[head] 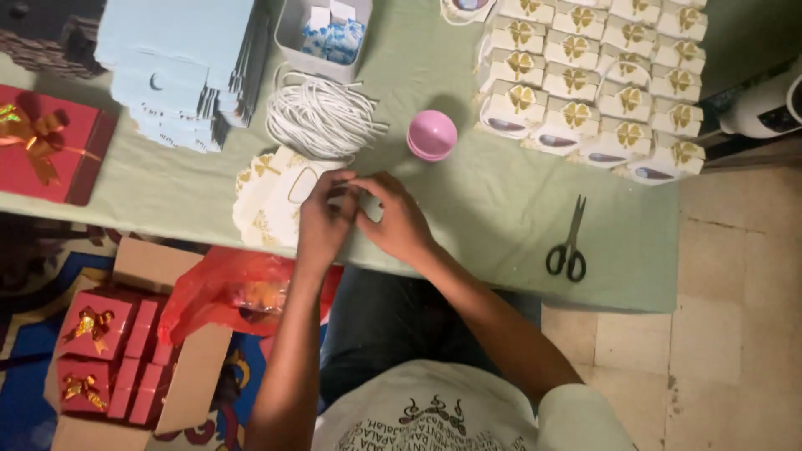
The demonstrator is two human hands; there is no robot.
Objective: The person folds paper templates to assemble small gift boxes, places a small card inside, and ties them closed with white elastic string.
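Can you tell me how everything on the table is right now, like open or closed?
left hand: pinching a small piece, fingers bent
right hand: fingertips meeting the left hand
scissors: closed, lying flat
pink round container: closed
white gift boxes: closed, gold bows, in rows
blue flat boxes: unfolded, stacked
white cords: bundled

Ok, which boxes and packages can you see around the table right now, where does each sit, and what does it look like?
Small white boxes: far right of table, in rows, gold bows on top.
Flat light-blue boxes: far left, stacked, unfolded.
Red gift box: left table edge, gold ribbon.
Cardboard carton: on the floor at left, holding small red boxes with gold bows.
White-and-gold flat pieces: beside the left hand; right hand alongside.
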